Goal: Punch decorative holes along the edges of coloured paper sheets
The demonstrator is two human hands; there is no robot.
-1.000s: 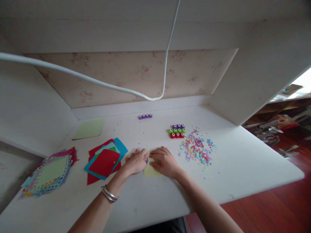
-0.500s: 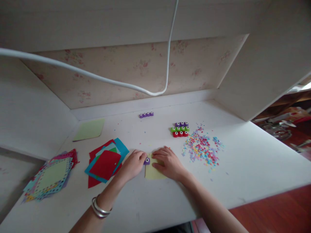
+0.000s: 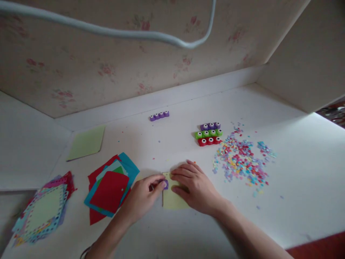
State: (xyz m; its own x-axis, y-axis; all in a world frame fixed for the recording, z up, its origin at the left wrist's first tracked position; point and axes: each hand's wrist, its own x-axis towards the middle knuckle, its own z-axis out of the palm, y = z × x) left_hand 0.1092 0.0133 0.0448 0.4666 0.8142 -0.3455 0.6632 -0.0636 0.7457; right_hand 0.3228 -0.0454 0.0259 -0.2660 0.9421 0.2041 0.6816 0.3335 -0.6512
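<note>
Apparently, the open right hand point(image 3: 198, 189) steadies the yellow paper point(image 3: 174, 202) while the left hand point(image 3: 140, 199) pinches a purple punch point(image 3: 166, 185) at its edge.

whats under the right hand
A pale yellow sheet lies under the right hand, on the white table. Its left side and lower edge show; the fingers and palm cover the rest, so whatever marks or holes are there cannot be seen.
</note>
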